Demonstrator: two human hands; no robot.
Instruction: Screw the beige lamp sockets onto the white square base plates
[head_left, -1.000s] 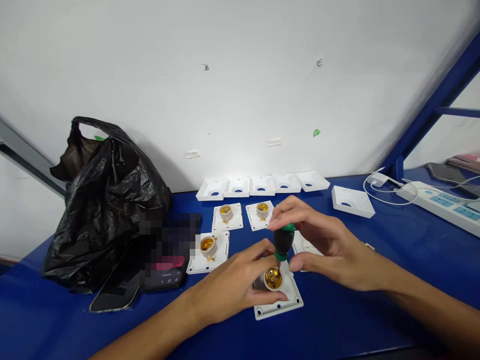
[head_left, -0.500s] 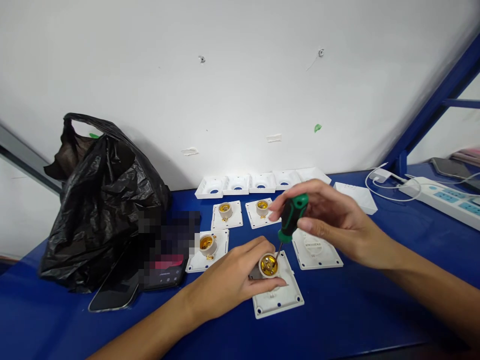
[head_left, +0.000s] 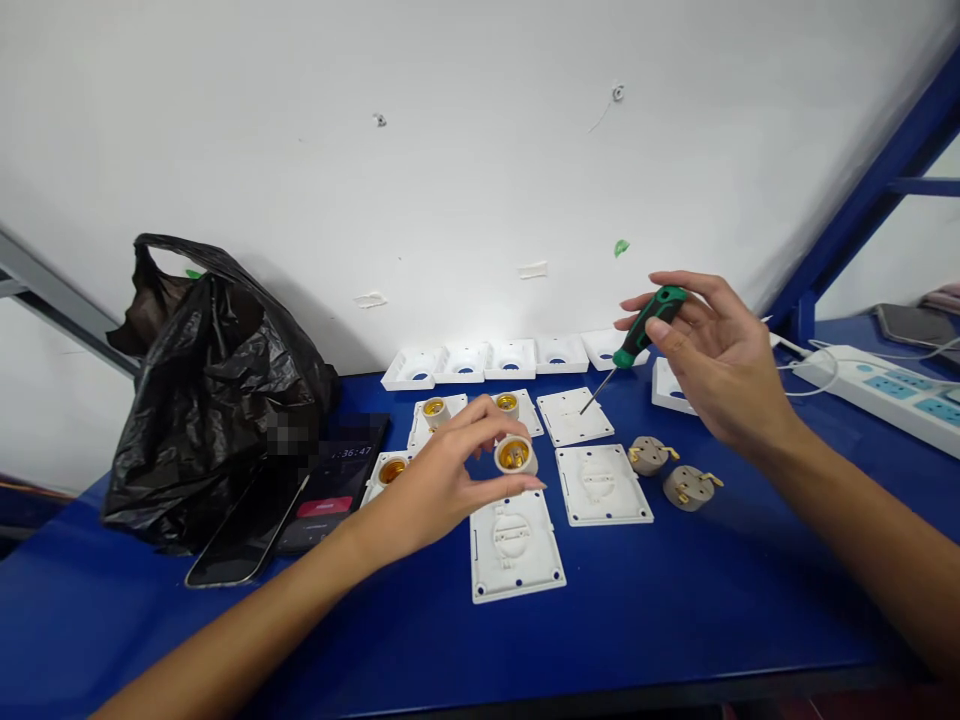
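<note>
Left hand (head_left: 450,465) pinches a round, white, seemingly ceramic, gold-lined socket (head_left: 515,457) mid-frame; likely rigid, chippable, best held by its sides. Right hand (head_left: 709,350) grasps a green-and-black screwdriver (head_left: 636,338).

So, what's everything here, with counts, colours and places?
Table: 1, blue, below.
Wall: 1, white, behind.
Frame: 1, blue, right.
Bag: 1, black, left.
Phones: 2, black, by bag.
Plates: 6, white, mid-table.
Covers: 6, white, 5 along wall, 1 right.
Sockets: 6, pale with brass, 3 on plates, 2 right, 1 held.
Power strip: 1, white-blue, right.
Cables: count unclear, white, right.
Slab: 1, dark, far right.
Screwdriver: 1, green-black, held, right.
Left hand: 1, centre, grip around socket.
Right hand: 1, right, grip around screwdriver.
</note>
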